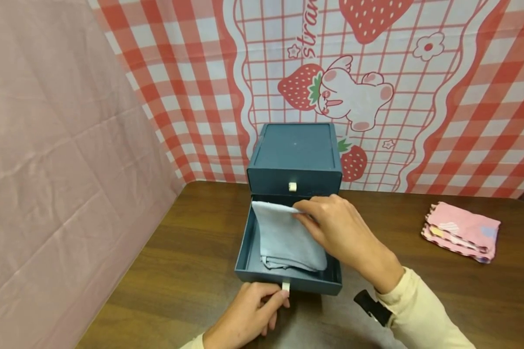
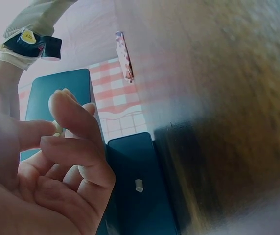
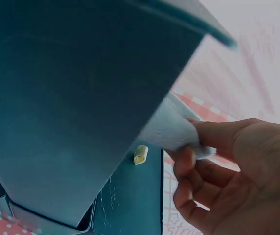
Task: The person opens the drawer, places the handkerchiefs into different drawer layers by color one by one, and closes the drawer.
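Observation:
A dark teal two-drawer box (image 1: 295, 145) stands on the table, its lower drawer (image 1: 241, 252) pulled out. Inside that drawer is a folded light blue cloth (image 1: 288, 237), whose far edge is raised. My right hand (image 1: 340, 232) pinches the raised edge between thumb and fingers; the right wrist view also shows the cloth (image 3: 172, 125) between them. At the drawer front, my left hand (image 1: 249, 310) pinches the small white pull tab (image 1: 286, 287) between thumb and finger. The upper drawer (image 1: 270, 182) is closed, with its own white tab (image 1: 292, 186).
A folded pink patterned cloth (image 1: 463, 230) lies on the wooden table (image 1: 174, 257) to the right. Behind the box hangs a red and white checked curtain (image 1: 201, 87) with strawberries. A pale pink drape (image 1: 70, 160) covers the left side.

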Demonstrator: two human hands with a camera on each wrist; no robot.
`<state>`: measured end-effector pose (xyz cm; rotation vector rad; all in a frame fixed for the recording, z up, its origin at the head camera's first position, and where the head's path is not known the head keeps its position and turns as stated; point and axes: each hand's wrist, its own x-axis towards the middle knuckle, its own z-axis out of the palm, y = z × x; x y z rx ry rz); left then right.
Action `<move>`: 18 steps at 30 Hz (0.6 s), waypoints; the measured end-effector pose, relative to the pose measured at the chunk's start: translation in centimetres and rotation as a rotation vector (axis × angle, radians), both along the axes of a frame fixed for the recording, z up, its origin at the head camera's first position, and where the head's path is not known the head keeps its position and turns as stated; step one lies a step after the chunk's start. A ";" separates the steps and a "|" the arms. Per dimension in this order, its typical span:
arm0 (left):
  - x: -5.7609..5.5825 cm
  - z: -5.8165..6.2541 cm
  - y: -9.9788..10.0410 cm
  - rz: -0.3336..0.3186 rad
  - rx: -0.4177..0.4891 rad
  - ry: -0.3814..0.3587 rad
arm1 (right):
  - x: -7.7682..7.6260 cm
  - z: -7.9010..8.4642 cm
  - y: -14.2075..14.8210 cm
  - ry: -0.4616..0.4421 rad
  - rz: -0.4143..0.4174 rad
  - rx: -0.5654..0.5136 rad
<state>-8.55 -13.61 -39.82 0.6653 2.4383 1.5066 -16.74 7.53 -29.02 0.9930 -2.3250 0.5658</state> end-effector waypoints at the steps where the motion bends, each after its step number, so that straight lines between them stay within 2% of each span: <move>1: 0.0 0.0 0.0 0.001 0.000 -0.002 | 0.0 0.0 0.1 -0.022 -0.003 0.014; 10: 0.0 0.0 0.0 0.003 -0.003 -0.004 | -0.1 0.3 0.6 -0.189 -0.050 0.115; 18: 0.0 0.0 0.0 0.000 -0.003 -0.008 | -0.1 0.8 0.9 -0.229 -0.097 0.152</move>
